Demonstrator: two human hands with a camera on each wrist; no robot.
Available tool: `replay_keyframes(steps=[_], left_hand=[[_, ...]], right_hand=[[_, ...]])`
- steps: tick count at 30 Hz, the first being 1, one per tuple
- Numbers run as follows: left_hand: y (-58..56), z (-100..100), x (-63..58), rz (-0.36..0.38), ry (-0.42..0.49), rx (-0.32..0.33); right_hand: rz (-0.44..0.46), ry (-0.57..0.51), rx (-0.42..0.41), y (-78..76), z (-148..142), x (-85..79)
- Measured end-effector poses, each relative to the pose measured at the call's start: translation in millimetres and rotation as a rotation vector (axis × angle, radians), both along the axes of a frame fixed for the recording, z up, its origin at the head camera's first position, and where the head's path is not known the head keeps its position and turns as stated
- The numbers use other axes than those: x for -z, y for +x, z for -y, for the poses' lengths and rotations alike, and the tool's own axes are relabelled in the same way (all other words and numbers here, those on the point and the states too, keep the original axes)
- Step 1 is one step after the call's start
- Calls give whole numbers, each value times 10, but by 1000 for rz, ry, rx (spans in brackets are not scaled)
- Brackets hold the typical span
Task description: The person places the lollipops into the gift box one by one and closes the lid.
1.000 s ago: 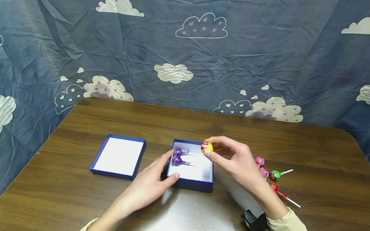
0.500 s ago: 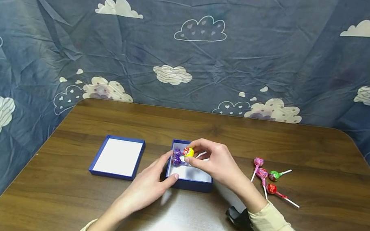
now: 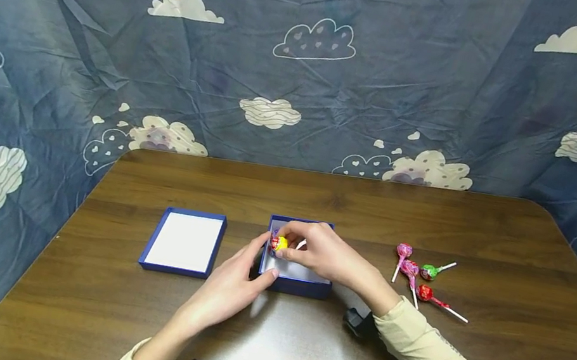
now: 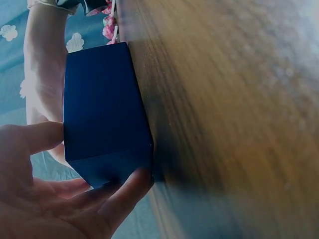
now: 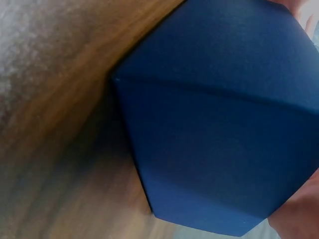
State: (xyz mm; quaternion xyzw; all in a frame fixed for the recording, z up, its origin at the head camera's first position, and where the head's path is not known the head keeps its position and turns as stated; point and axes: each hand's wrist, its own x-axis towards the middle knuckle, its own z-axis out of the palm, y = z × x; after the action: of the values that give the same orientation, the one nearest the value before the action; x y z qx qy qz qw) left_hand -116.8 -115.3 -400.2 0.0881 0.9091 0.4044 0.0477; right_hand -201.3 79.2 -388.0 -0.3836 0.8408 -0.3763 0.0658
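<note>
A lollipop in a yellow and red wrapper is pinched between the thumb and fingers of my right hand. It is low inside a blue box with a white interior, near the left wall. The purple-wrapped lollipops in there are nearly all covered by my right hand. My left hand holds the box at its near left corner, thumb at the front and fingers along the left side. In the left wrist view those fingers lie against the blue wall. The right wrist view mostly shows the box's outside.
Left of the box lies its blue-rimmed white lid. On the right are two pink lollipops, a green one and a red one. A cloud-patterned cloth hangs behind the wooden table.
My right hand has carried the yellow lollipop leftward and down into the box, over the purple ones. My left hand has stayed on the box.
</note>
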Motion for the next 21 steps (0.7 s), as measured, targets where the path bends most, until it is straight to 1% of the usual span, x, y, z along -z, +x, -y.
replay_keyframes(steps=[6, 12, 18, 21], left_hand=[[2, 7, -9, -4, -2, 4], [3, 11, -18, 29, -1, -4], [7, 13, -19, 37, 6, 1], [7, 12, -10, 33, 10, 5]], right_hand=[[-31, 96, -7, -9, 35, -23], [-95, 198, 4, 3, 93, -7], [-128, 221, 6, 24, 149, 6], [-135, 230, 24, 30, 166, 29]])
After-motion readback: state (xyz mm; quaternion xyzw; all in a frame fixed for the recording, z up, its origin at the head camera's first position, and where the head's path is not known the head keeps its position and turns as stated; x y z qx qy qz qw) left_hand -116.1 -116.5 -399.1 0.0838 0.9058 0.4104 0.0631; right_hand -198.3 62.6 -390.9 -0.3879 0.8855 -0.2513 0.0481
